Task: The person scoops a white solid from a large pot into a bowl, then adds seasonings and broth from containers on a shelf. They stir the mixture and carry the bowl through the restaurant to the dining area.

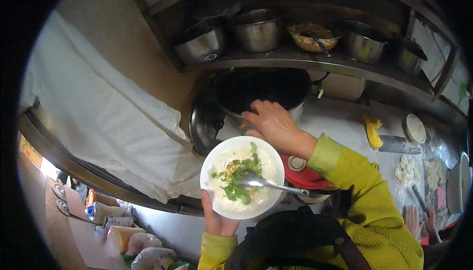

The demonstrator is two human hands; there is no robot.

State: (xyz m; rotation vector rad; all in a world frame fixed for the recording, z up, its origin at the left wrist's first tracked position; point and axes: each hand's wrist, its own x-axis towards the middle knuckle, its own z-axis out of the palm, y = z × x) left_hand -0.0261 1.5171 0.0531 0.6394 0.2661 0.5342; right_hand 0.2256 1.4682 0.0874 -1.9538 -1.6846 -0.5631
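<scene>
My left hand holds a white bowl from below and at its near-left edge. In the bowl are pale, soft-looking food, chopped green herbs and small tan bits. A metal spoon rests in it, its patterned handle extending past the right rim. Beyond the bowl, my right hand hovers by the near rim of a large, dark-mouthed metal pot. Its fingers are bent and apart, with nothing visible between them. A small orange-brown item shows just left of these fingers.
Metal pots and a bowl of food line the shelf. A dark lid leans left of the large pot, near white cloth. A red lid lies under my right forearm. Another person's hands work beside dough pieces.
</scene>
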